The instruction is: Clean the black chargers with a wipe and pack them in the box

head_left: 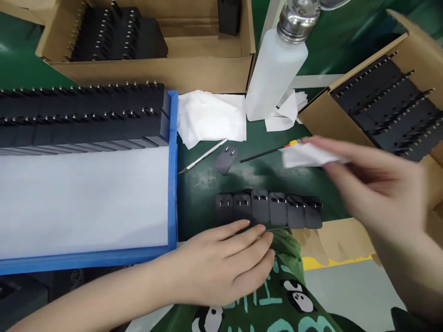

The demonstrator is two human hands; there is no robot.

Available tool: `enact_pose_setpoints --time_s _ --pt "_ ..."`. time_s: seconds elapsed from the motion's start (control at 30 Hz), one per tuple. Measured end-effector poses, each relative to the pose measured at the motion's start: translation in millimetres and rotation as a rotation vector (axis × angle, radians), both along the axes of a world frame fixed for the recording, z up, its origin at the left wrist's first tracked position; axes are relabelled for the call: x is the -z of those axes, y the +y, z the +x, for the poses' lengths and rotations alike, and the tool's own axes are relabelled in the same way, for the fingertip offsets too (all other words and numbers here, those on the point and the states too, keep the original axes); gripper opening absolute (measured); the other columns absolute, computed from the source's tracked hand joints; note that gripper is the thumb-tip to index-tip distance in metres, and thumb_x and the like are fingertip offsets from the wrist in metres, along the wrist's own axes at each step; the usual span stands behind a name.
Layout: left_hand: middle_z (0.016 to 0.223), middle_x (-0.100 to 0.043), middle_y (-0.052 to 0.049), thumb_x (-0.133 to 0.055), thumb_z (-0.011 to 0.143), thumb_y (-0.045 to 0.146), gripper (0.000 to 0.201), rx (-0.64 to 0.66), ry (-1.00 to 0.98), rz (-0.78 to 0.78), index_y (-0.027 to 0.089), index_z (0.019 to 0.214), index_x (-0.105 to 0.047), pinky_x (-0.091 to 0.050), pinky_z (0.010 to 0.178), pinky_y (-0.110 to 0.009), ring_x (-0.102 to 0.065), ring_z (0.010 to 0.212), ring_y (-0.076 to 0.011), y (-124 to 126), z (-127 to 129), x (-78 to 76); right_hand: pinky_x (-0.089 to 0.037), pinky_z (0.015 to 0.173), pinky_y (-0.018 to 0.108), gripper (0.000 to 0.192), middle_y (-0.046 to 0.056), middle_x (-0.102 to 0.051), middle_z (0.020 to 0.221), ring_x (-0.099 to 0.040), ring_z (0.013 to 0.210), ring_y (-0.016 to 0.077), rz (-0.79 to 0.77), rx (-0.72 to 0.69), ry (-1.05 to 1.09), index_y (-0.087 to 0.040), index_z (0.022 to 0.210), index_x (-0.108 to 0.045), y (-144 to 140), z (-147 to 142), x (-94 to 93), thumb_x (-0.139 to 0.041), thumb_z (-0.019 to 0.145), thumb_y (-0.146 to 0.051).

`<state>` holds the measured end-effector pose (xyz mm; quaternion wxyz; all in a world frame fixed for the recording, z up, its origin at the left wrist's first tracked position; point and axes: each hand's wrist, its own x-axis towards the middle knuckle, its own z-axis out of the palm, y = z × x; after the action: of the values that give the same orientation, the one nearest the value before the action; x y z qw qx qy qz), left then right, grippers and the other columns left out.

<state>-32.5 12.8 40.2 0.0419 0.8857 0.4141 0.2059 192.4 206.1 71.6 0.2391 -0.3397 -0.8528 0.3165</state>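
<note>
Left hand (224,265) is lying flat at the near edge of the table (266,173), fingers loosely together and holding nothing, with the fingertips right up against the near side of a row of black plug adapters (269,210). There are six of those, side by side and touching, prongs facing away from the person. Right hand (377,189) is up above the table on the right, a bit blurred, pinching a small white wipe (308,156) between thumb and fingers, just past the right end of the row.

One more single adapter (225,160) sits by itself a little further back, tilted, next to a thin metal craft knife (202,157). A skinny black stick with a yellow bit (268,152) lies to the right of that, its yellow end near the wipe.

On the left there's a blue tray (173,184) lined with white sheet, with two long rows of black adapters packed along its far side. Behind it is an open cardboard box (152,69) with more of them, and another cardboard box (380,97) on the right, also full. Between the boxes stands a white plastic dispenser bottle (277,69) with a metal top, and some crumpled white cloths (211,117) lie beside it. The table top is dark green.
</note>
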Motion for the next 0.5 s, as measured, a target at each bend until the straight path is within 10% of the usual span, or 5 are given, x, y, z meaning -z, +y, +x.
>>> enact_pose_setpoints --time_s 0.17,0.5 --pt "0.151 -0.054 -0.007 -0.047 0.102 0.023 0.043 0.044 0.17 0.041 0.013 0.144 -0.054 -0.044 0.116 -0.034 -0.052 0.139 -0.0209 26 9 19.4 -0.056 0.104 0.023 0.045 0.003 -0.069 0.133 -0.067 0.122 0.0147 -0.091 -0.536 -0.119 -0.022 0.134 -0.064 -3 -26 24.3 -0.047 0.096 -0.005" --pt "0.148 -0.058 -0.003 -0.043 0.103 0.025 0.042 0.048 0.091 0.029 0.014 0.141 -0.056 -0.046 0.112 -0.03 -0.055 0.136 -0.0187 34 5 25.7 -0.055 0.105 0.023 0.046 0.002 -0.066 0.138 -0.064 0.127 0.0167 -0.389 -0.706 -0.222 -0.023 0.14 -0.06 26 -25 9.7 -0.048 0.098 -0.01"
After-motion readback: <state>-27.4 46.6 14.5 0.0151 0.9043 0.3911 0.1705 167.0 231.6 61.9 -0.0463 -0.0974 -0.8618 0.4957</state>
